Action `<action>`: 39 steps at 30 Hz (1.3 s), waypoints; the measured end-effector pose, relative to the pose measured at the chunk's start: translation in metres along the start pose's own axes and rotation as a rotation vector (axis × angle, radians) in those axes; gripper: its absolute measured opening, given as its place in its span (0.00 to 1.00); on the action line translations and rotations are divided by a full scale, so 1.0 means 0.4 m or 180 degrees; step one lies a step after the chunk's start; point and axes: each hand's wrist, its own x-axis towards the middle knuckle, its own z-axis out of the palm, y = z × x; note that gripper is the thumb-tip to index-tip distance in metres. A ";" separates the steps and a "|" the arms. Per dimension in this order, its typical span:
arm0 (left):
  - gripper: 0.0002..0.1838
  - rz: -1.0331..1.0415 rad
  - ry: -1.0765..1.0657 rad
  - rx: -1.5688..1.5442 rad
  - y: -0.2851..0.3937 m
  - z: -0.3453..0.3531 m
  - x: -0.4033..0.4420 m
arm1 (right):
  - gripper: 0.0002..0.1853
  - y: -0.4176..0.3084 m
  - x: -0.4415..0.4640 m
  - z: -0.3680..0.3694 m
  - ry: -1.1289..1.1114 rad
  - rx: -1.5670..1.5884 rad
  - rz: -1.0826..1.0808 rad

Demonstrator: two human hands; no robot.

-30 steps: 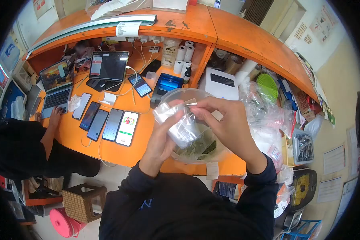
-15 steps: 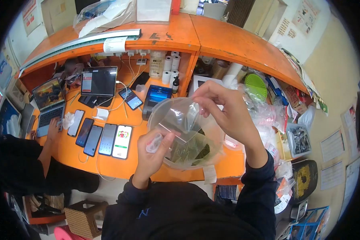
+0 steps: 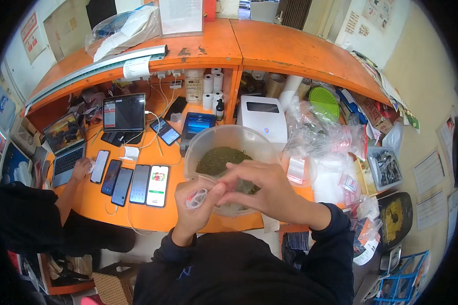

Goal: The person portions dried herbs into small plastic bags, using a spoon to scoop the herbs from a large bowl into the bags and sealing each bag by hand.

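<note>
A large clear round tub (image 3: pixel 257 136) stands on the orange desk before me, with dark green dried leaves (image 3: pixel 220 158) inside. Low over its near side, my left hand (image 3: pixel 191 209) pinches a clear zip bag (image 3: pixel 232 209), mostly hidden by my fingers. A small crumpled clear plastic piece (image 3: pixel 195 199) also sits in the left hand; its kind is unclear. My right hand (image 3: pixel 267 185) is closed at the bag's upper edge, fingertips close to the left thumb. What the bag contains cannot be made out.
Several phones (image 3: pixel 156 185) lie to the left, near a tablet (image 3: pixel 123 113) and a laptop (image 3: pixel 66 136). Another person's hand (image 3: pixel 81 168) rests by the laptop. Behind the tub are a blue-black device (image 3: pixel 197 127) and a white printer (image 3: pixel 263 119). Plastic bags (image 3: pixel 315 127) are heaped right.
My right hand has come down from above the tub to meet the left at the bag's edge. The bag was stretched upright between both hands before; now it is lower and mostly covered.
</note>
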 end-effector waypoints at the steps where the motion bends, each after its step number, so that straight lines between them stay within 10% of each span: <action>1: 0.08 0.0018 -0.0066 0.0009 0.000 -0.003 -0.005 | 0.13 0.002 -0.007 -0.002 0.0026 0.0082 -0.0052; 11: 0.07 0.1784 0.0158 0.1729 -0.004 0.013 0.014 | 0.10 0.035 -0.029 0.021 0.0837 -0.1429 -0.1037; 20: 0.09 0.1011 0.1180 0.1132 -0.003 0.058 -0.017 | 0.21 -0.001 0.019 0.049 0.0882 -0.1287 -0.0443; 28: 0.22 0.1725 0.0384 0.1958 0.012 0.056 -0.007 | 0.25 -0.014 0.031 -0.028 0.0332 0.0070 0.0644; 34: 0.43 0.1603 0.0223 0.2407 0.003 0.025 -0.029 | 0.18 -0.002 -0.011 -0.033 0.0440 0.0215 0.0545; 39: 0.53 0.0335 0.1023 0.0626 0.011 0.009 -0.035 | 0.06 0.177 -0.036 -0.146 0.1015 -0.1084 0.0982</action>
